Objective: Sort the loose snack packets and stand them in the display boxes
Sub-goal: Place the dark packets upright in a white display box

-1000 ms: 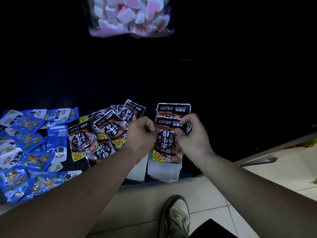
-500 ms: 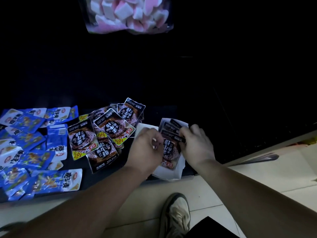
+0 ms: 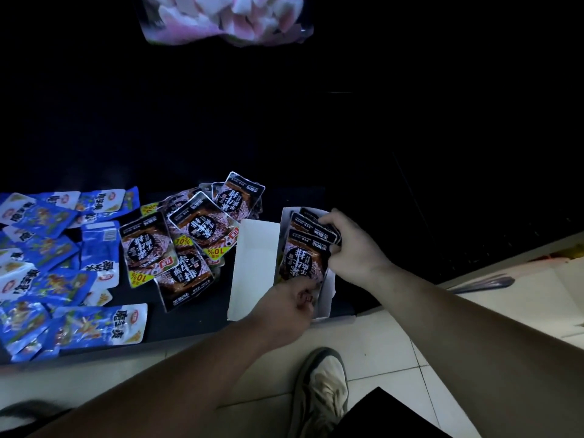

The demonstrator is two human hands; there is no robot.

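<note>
A white display box [image 3: 325, 295] sits on the dark shelf near its front edge, with a stack of black snack packets [image 3: 301, 257] inside. My right hand [image 3: 354, 248] grips the far end of that stack. At the stack's near end my left hand [image 3: 284, 306] has its fingers curled on the bottom edge of the front packet. A second white display box [image 3: 254, 267] lies just left of the first one. Left of that is a loose pile of black packets [image 3: 189, 235], and a spread of blue packets [image 3: 53, 257] covers the far left of the shelf.
A clear bag of pink and white marshmallows [image 3: 227, 17] hangs at the top. The dark shelf edge [image 3: 177, 338] runs along the front, with pale floor tiles [image 3: 379, 352] and my shoe [image 3: 322, 387] below. A metal bar [image 3: 480, 284] lies at the right.
Both hands have lowered the stack of black packets from upright above the box down into the white box. The left hand slid to the stack's near end.
</note>
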